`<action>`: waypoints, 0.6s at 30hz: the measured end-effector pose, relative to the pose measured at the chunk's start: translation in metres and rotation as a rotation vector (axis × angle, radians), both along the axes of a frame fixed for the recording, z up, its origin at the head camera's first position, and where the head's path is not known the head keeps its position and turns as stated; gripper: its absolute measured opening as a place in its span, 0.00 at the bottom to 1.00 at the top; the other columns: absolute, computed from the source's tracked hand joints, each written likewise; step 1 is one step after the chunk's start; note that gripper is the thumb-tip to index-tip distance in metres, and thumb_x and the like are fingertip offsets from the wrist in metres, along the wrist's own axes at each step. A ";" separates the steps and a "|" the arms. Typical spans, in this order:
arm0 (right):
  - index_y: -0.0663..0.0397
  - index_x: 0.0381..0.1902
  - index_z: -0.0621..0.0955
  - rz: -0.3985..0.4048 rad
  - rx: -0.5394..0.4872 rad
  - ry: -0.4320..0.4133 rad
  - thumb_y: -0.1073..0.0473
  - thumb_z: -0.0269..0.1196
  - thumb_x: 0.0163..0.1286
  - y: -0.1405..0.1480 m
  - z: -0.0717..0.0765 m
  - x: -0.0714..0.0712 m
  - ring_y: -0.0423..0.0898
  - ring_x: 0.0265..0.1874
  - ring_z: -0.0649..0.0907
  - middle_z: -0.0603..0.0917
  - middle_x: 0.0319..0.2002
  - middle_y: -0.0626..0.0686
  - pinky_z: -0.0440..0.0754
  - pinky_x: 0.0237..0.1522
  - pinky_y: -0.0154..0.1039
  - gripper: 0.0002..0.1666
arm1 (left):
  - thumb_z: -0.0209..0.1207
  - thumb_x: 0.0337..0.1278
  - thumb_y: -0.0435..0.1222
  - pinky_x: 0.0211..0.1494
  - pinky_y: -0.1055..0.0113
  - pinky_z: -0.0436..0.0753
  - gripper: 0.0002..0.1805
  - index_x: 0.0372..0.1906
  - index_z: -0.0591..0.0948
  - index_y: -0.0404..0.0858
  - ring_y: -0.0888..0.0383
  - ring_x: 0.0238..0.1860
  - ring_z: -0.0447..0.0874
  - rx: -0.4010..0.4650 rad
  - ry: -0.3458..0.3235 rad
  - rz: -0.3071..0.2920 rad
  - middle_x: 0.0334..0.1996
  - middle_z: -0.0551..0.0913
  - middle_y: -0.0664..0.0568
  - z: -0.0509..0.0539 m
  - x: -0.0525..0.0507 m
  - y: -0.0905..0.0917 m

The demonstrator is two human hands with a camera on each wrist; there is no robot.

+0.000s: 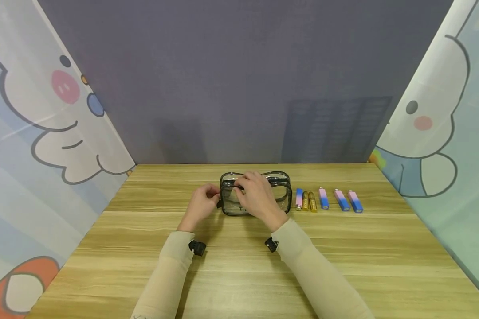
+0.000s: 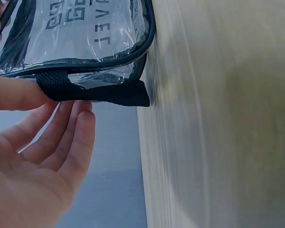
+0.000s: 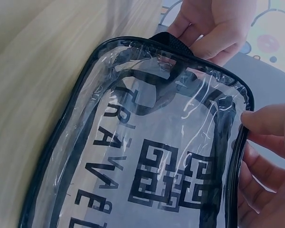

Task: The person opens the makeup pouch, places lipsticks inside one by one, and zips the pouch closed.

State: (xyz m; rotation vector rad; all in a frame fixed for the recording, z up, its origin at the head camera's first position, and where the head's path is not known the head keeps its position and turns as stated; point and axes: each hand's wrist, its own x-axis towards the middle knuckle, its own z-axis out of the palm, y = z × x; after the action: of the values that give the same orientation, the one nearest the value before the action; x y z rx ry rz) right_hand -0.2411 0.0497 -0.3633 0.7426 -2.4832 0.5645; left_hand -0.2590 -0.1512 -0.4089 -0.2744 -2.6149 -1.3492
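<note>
A clear zip pouch [image 3: 118,104] with black piping and the printed word TRAVEL stands upright on the table. At its left end, my left hand [image 1: 202,202] pinches the black webbing strap [image 2: 99,92] between thumb and fingers. My right hand [image 1: 259,195] reaches across the pouch's front and pinches its top edge, with thumb and index finger on the black trim in the right wrist view. Through the clear front no contents can be made out for certain, and the right hand hides part of the print in the head view.
Right of the pouch lie two gold cylinders [image 1: 305,201] and several pink-and-blue sticks [image 1: 323,198] with metal tips, in a loose row on the wooden table [image 1: 239,274]. A grey panel [image 1: 223,88] rises behind, and cartoon-printed curtains [image 1: 24,146] flank both sides.
</note>
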 end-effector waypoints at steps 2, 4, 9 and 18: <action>0.53 0.42 0.89 0.000 -0.012 -0.001 0.59 0.69 0.69 0.000 -0.001 0.001 0.52 0.42 0.81 0.85 0.40 0.52 0.79 0.49 0.50 0.06 | 0.61 0.63 0.28 0.42 0.58 0.82 0.06 0.42 0.85 0.34 0.53 0.37 0.84 0.004 -0.011 -0.004 0.35 0.86 0.47 0.000 0.000 -0.001; 0.52 0.42 0.89 -0.002 -0.017 0.001 0.59 0.69 0.69 0.000 -0.001 0.001 0.52 0.42 0.81 0.85 0.40 0.52 0.79 0.49 0.50 0.06 | 0.61 0.63 0.28 0.42 0.58 0.82 0.06 0.42 0.85 0.34 0.54 0.37 0.84 -0.003 -0.014 -0.008 0.35 0.86 0.47 -0.001 -0.001 -0.001; 0.51 0.42 0.89 -0.007 -0.016 0.014 0.58 0.68 0.70 0.000 -0.003 0.000 0.51 0.42 0.81 0.86 0.41 0.51 0.79 0.49 0.49 0.06 | 0.62 0.61 0.28 0.41 0.59 0.81 0.06 0.41 0.85 0.34 0.54 0.36 0.84 -0.018 -0.004 -0.015 0.35 0.86 0.47 -0.001 -0.002 -0.002; 0.51 0.42 0.89 -0.002 -0.019 0.042 0.57 0.68 0.70 0.001 -0.007 -0.001 0.51 0.41 0.81 0.86 0.41 0.51 0.79 0.49 0.49 0.06 | 0.62 0.61 0.25 0.44 0.56 0.82 0.06 0.41 0.83 0.34 0.52 0.38 0.84 -0.044 -0.026 -0.036 0.36 0.86 0.46 0.000 -0.002 -0.002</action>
State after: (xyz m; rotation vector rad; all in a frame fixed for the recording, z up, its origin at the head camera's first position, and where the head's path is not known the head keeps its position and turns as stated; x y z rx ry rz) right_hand -0.2419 0.0503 -0.3701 0.7379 -2.4364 0.5650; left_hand -0.2613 -0.1529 -0.4085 -0.3143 -2.6760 -1.3162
